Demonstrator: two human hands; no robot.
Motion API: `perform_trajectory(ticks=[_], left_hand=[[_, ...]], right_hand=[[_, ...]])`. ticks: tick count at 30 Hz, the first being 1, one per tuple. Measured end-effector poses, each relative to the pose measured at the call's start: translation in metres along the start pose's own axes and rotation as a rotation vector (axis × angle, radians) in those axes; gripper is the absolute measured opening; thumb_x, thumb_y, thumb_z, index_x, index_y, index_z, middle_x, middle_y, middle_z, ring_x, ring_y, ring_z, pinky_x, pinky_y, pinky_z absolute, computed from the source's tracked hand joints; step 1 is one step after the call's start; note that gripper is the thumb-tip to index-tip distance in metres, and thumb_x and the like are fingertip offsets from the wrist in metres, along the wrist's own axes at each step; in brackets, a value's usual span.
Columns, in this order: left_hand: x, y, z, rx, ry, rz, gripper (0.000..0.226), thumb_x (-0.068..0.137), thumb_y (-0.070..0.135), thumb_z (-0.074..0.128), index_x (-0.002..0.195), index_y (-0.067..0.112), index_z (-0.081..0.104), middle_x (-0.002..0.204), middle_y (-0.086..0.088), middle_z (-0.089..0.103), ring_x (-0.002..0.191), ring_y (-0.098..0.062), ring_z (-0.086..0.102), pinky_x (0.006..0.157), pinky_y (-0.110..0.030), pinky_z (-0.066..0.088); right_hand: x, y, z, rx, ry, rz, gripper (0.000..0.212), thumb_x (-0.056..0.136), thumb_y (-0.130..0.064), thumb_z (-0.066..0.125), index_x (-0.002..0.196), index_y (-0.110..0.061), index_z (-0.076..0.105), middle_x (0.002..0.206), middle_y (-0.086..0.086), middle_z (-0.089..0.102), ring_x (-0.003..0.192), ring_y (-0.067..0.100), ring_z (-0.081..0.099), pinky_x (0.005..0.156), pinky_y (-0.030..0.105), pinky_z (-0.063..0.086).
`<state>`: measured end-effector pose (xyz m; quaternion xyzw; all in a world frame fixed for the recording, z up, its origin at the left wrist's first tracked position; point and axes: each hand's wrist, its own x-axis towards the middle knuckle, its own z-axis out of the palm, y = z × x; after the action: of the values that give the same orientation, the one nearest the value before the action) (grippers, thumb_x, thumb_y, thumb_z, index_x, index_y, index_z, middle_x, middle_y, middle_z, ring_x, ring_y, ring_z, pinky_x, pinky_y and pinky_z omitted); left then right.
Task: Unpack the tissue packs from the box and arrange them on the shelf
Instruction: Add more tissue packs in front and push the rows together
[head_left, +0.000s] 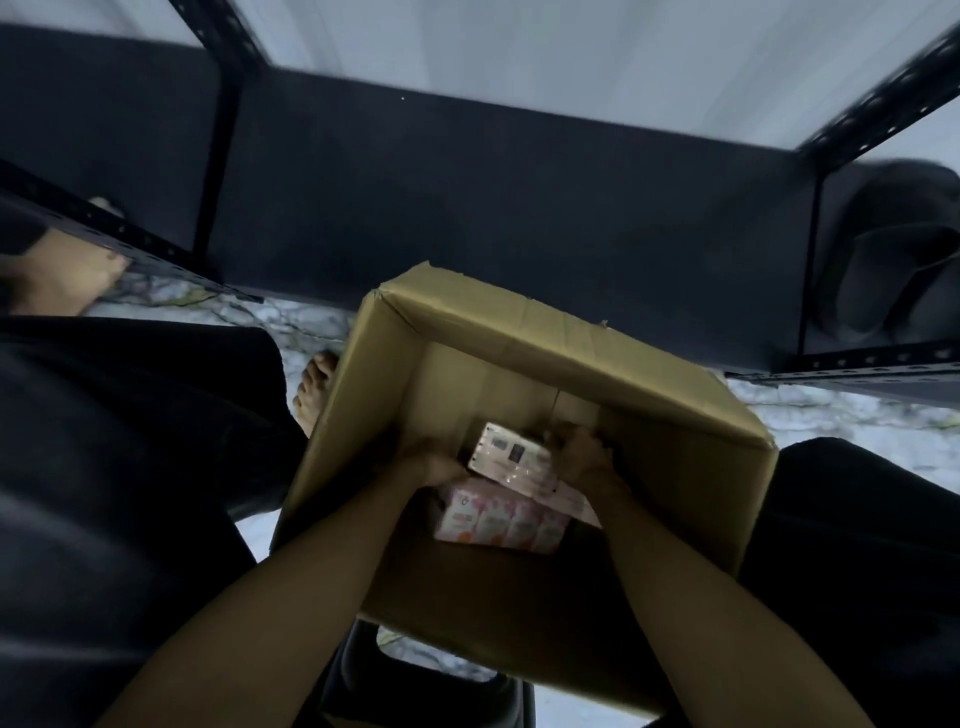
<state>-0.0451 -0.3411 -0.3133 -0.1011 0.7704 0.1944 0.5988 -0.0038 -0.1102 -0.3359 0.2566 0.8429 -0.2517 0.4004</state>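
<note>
An open cardboard box (670, 415) stands on the floor between my knees, in front of the dark shelf (467, 197). Both my hands reach down inside it. My left hand (434, 462) and my right hand (582, 454) grip the two ends of a pink and white tissue pack (511, 457), held tilted above the box floor. Another pink tissue pack (498, 522) lies flat under it, near the box's near wall. A further pack edge (574, 501) shows beneath my right wrist.
The shelf board is bare and bounded by black perforated metal posts (883, 98) on the right and a rail (130, 244) on the left. A dark round object (893, 260) sits at the right. Bare feet (314, 389) rest on the marbled floor beside the box.
</note>
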Motion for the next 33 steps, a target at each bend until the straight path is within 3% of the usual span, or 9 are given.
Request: perform_trajectory(ticks=[3, 9, 12, 15, 18, 20, 24, 28, 33], left_hand=[[-0.007, 0.005, -0.005, -0.006, -0.148, -0.077, 0.030, 0.099, 0.033, 0.056, 0.121, 0.015, 0.067, 0.115, -0.006, 0.065, 0.104, -0.024, 0.063, 0.078, -0.032, 0.047], [-0.013, -0.008, 0.001, -0.164, -0.178, -0.160, 0.039, 0.095, 0.047, 0.059, 0.122, 0.019, 0.065, 0.119, -0.007, 0.066, 0.107, -0.026, 0.065, 0.071, -0.029, 0.050], [-0.034, -0.004, 0.001, -0.203, -0.103, -0.119, 0.020, 0.102, 0.038, 0.053, 0.094, 0.021, 0.061, 0.095, -0.003, 0.063, 0.081, -0.015, 0.060, 0.064, -0.025, 0.047], [-0.054, 0.000, 0.002, -0.167, 0.034, -0.022, 0.032, 0.107, 0.026, 0.046, 0.076, 0.021, 0.050, 0.079, 0.003, 0.049, 0.066, -0.005, 0.047, 0.061, -0.021, 0.045], [-0.074, 0.000, 0.001, -0.097, 0.208, 0.119, 0.025, 0.102, 0.024, 0.055, 0.082, 0.016, 0.067, 0.090, 0.001, 0.061, 0.084, -0.011, 0.062, 0.080, -0.023, 0.048], [-0.088, -0.001, -0.001, -0.037, 0.302, 0.195, 0.021, 0.096, 0.026, 0.061, 0.083, 0.017, 0.073, 0.096, -0.005, 0.067, 0.105, -0.021, 0.068, 0.081, -0.026, 0.048], [-0.130, -0.003, -0.003, 0.026, 0.417, 0.288, 0.024, 0.095, 0.026, 0.059, 0.104, 0.015, 0.078, 0.105, 0.002, 0.071, 0.110, -0.017, 0.067, 0.087, -0.025, 0.048], [-0.192, 0.010, -0.018, 0.017, 0.550, 0.371, 0.011, 0.095, 0.028, 0.063, 0.084, 0.032, 0.061, 0.114, 0.006, 0.066, 0.113, -0.012, 0.059, 0.094, -0.023, 0.044], [-0.243, 0.010, -0.056, 0.044, 0.675, 0.574, 0.023, 0.091, 0.020, 0.064, 0.070, 0.029, 0.069, 0.092, 0.020, 0.072, 0.092, 0.002, 0.065, 0.090, -0.023, 0.052]], right_hand=[[0.001, 0.004, -0.003, 0.132, -0.058, -0.037, 0.038, 0.099, -0.035, 0.059, 0.121, -0.005, 0.063, 0.127, 0.021, 0.063, 0.118, 0.037, 0.060, 0.096, 0.038, 0.047], [-0.023, 0.002, -0.024, -0.023, -0.200, -0.052, 0.062, 0.095, -0.067, 0.042, 0.143, -0.029, 0.054, 0.150, 0.002, 0.048, 0.140, 0.029, 0.042, 0.118, 0.042, 0.031], [-0.042, 0.002, -0.029, 0.171, -0.238, -0.091, 0.082, 0.078, -0.089, 0.039, 0.134, -0.032, 0.058, 0.138, -0.002, 0.059, 0.126, 0.020, 0.055, 0.110, 0.039, 0.039], [-0.068, 0.012, -0.037, 0.403, -0.123, -0.096, 0.054, 0.085, -0.071, 0.060, 0.120, -0.031, 0.061, 0.115, -0.010, 0.062, 0.103, 0.011, 0.061, 0.090, 0.031, 0.048], [-0.089, 0.025, -0.029, 0.543, 0.030, -0.051, 0.087, 0.056, -0.094, 0.062, 0.106, -0.023, 0.070, 0.101, -0.005, 0.072, 0.092, 0.013, 0.068, 0.080, 0.033, 0.056], [-0.098, 0.027, -0.023, 0.571, 0.056, -0.144, 0.099, 0.041, -0.098, 0.062, 0.092, -0.014, 0.074, 0.082, -0.004, 0.075, 0.080, 0.011, 0.071, 0.070, 0.030, 0.057], [-0.146, 0.000, -0.041, 0.628, 0.030, -0.272, 0.075, 0.057, -0.070, 0.083, 0.113, -0.021, 0.075, 0.095, -0.014, 0.077, 0.096, 0.004, 0.072, 0.077, 0.015, 0.055], [-0.185, -0.013, -0.059, 0.810, -0.064, -0.260, 0.062, 0.058, -0.042, 0.097, 0.113, -0.023, 0.073, 0.109, -0.006, 0.075, 0.099, 0.007, 0.070, 0.081, 0.014, 0.053], [-0.228, -0.040, -0.100, 0.937, -0.234, -0.356, 0.062, 0.075, -0.034, 0.088, 0.130, -0.016, 0.065, 0.124, 0.007, 0.071, 0.117, 0.024, 0.067, 0.108, 0.048, 0.045]])
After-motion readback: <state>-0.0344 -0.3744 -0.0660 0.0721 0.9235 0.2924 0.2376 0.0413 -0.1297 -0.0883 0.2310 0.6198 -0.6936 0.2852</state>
